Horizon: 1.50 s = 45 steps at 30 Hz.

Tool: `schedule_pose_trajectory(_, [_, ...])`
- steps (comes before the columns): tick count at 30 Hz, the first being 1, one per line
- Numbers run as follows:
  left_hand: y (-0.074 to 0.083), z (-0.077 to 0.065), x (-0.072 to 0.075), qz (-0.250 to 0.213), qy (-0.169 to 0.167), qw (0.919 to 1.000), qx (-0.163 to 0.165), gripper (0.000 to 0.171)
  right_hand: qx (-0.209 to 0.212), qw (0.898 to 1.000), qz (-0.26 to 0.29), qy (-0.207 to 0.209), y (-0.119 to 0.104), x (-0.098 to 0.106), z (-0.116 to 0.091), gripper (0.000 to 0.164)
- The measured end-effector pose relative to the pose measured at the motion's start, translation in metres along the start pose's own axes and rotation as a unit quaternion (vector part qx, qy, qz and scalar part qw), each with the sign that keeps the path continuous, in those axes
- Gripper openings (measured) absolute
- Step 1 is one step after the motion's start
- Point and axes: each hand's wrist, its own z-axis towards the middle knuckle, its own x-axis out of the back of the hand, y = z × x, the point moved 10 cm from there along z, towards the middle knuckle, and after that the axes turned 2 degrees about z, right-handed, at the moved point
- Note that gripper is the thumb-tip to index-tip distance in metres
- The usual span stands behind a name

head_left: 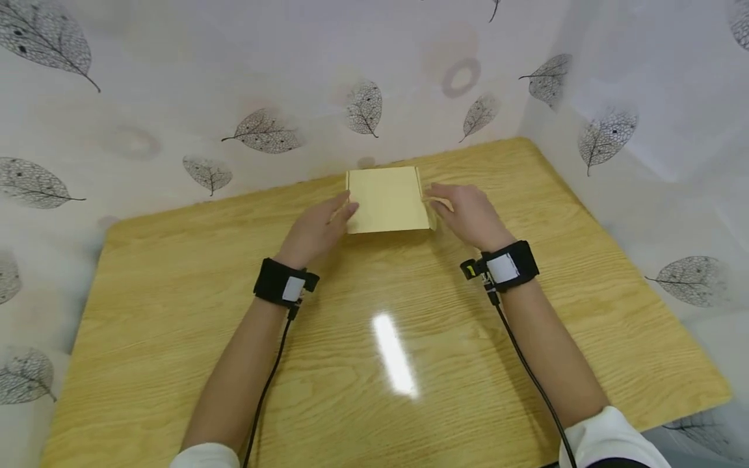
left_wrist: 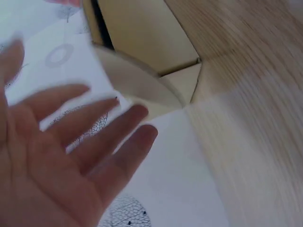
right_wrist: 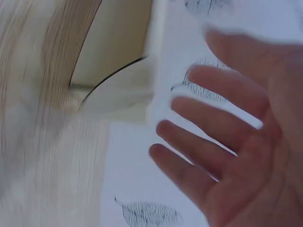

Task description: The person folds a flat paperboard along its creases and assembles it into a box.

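A pale yellow cardboard box (head_left: pixel 386 198) sits toward the back of the wooden table. At its left side is my left hand (head_left: pixel 316 229), the thumb tip overlapping the box's edge in the head view. My right hand (head_left: pixel 470 213) is beside the right edge, with thumb and index finger near a small flap. The left wrist view shows this left hand (left_wrist: pixel 75 146) with fingers loosely extended, close to a curved side flap (left_wrist: pixel 137 78) that stands out from the box. In the right wrist view, another rounded flap (right_wrist: pixel 120 92) sticks out near the relaxed, spread fingers of the right hand (right_wrist: pixel 236 132).
The wood-grain table (head_left: pixel 328 364) meets a leaf-patterned white covering (head_left: pixel 316 65) behind it and on the right. Each wrist wears a black strap (head_left: pixel 515 265) with a camera, and a black cable (head_left: pixel 529 374) trails along the forearm.
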Motion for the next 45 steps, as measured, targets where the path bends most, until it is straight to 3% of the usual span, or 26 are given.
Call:
schedule_pose_trajectory(3, [-0.017,0.002,-0.005,-0.066,-0.001,0.9973,0.032,0.077,-0.023,1.0,-0.013,0.005,0.016,-0.011,0.003,0.039])
schedule_pose_trajectory(6, [-0.029,0.005,-0.016,-0.143,-0.015,0.9872,0.069,0.078,-0.037,0.999,0.011,-0.018,0.02,-0.03,0.005,0.043])
schedule_pose_trajectory(9, [-0.025,0.003,-0.007,-0.188,0.019,0.9781,0.087,0.076,-0.046,0.997,0.057,0.0,0.013,-0.027,0.006,0.045])
schedule_pose_trajectory(12, [-0.011,-0.001,0.017,-0.197,0.085,0.9747,0.064,0.072,-0.069,0.99,0.117,0.043,0.006,-0.007,0.004,0.044])
schedule_pose_trajectory(15, [0.005,-0.008,0.035,-0.197,0.135,0.9702,0.04,0.067,-0.096,0.975,0.191,0.062,0.004,0.006,-0.001,0.043])
schedule_pose_trajectory(18, [0.017,-0.013,0.046,-0.191,0.164,0.9677,0.015,0.063,-0.117,0.957,0.256,0.064,0.003,0.01,-0.005,0.042])
schedule_pose_trajectory(21, [0.028,-0.013,0.05,-0.185,0.178,0.966,-0.026,0.058,-0.126,0.95,0.278,0.07,0.002,0.009,-0.005,0.045])
schedule_pose_trajectory(25, [0.027,-0.011,0.046,-0.176,0.173,0.9684,-0.037,0.06,-0.126,0.953,0.265,0.068,0.003,0.003,-0.003,0.047])
schedule_pose_trajectory(30, [0.012,-0.01,0.039,-0.182,0.14,0.9731,0.009,0.059,-0.119,0.951,0.284,0.038,0.004,-0.006,-0.001,0.05])
schedule_pose_trajectory(36, [-0.003,-0.004,0.034,-0.262,0.089,0.9602,0.042,0.051,-0.115,0.949,0.294,0.024,0.004,-0.009,0.001,0.048])
schedule_pose_trajectory(45, [-0.007,-0.001,0.034,-0.271,0.074,0.9594,0.027,0.05,-0.123,0.945,0.301,0.023,0.001,-0.011,0.001,0.047])
